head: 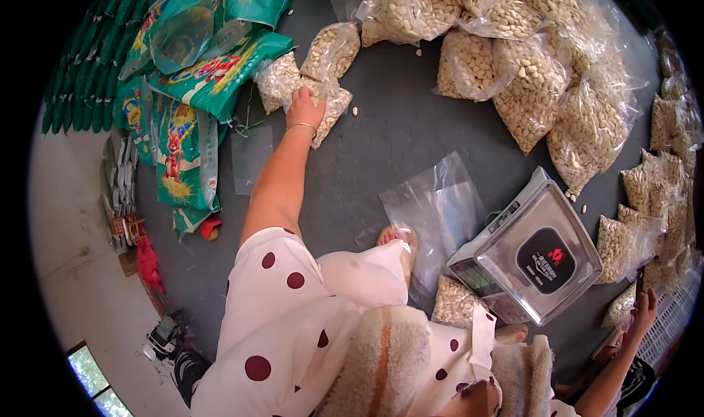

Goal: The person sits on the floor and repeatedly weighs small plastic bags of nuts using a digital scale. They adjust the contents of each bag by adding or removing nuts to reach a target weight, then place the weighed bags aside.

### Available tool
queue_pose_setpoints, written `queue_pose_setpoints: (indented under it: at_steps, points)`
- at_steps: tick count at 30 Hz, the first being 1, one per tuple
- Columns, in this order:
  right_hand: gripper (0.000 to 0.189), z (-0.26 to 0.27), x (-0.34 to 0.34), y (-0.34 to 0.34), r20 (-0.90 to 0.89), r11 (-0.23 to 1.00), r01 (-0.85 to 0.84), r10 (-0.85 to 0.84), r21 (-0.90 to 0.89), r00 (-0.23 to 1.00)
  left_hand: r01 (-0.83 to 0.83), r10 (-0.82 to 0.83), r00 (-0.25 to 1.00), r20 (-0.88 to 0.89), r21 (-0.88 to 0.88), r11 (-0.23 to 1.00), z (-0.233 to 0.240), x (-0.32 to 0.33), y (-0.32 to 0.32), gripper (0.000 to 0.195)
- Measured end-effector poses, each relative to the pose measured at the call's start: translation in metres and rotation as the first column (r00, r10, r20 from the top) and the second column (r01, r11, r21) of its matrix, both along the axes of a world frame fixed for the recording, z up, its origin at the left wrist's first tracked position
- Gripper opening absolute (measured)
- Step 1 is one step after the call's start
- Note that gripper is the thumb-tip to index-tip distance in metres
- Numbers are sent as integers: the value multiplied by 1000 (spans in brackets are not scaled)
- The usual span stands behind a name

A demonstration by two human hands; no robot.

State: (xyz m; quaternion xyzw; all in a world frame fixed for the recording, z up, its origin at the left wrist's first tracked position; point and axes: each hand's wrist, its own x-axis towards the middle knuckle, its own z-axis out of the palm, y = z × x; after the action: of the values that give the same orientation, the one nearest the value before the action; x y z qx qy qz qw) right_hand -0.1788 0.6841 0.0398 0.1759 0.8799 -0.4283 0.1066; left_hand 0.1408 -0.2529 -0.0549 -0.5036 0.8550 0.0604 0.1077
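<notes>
At the upper left of the floor, my left hand (305, 109) is closed on a clear plastic bag of large white beans (333, 112), its fingertips partly hidden by the film. Two similar bean-filled bags (280, 81) (331, 49) touch it. Far to the right, my right hand (643, 312) is beside a small filled bag (621, 307). Whether it grips that bag I cannot tell. Between my arms, a digital scale with a steel pan (542, 252) sits tilted in view, nothing on the pan. One filled bag (456, 301) rests near my feet, partly covered by my clothing.
Bean bags (528, 81) are heaped at the upper right. Smaller filled bags (649, 208) line the right side. Green printed sacks (220, 76) lie at the upper left. Flat clear bags (440, 208) (252, 158) and a few loose beans (355, 111) are on the grey floor (379, 125).
</notes>
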Motion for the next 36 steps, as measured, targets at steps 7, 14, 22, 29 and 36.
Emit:
queue_pose_setpoints:
  at_steps: [7,14,22,29,36]
  points:
    - [32,27,-17,-100,-37,979,-173,170,-105,985,-400,404,912,-69,68,914,-8,-69,-1,95]
    - [27,13,7,-6,-52,994,5,-11,-113,999,-38,44,994,-102,60,997,-72,-43,-20,16]
    - [25,-21,10,-29,-23,987,42,-46,-154,999,116,62,922,-383,424,898,7,-41,50,12]
    - [24,-38,-16,-105,-23,962,-148,147,-231,989,381,-162,893,-421,510,771,31,-18,161,10]
    - [23,-50,-20,-137,-6,962,-198,200,-187,980,628,-306,773,-555,606,488,30,-11,241,9]
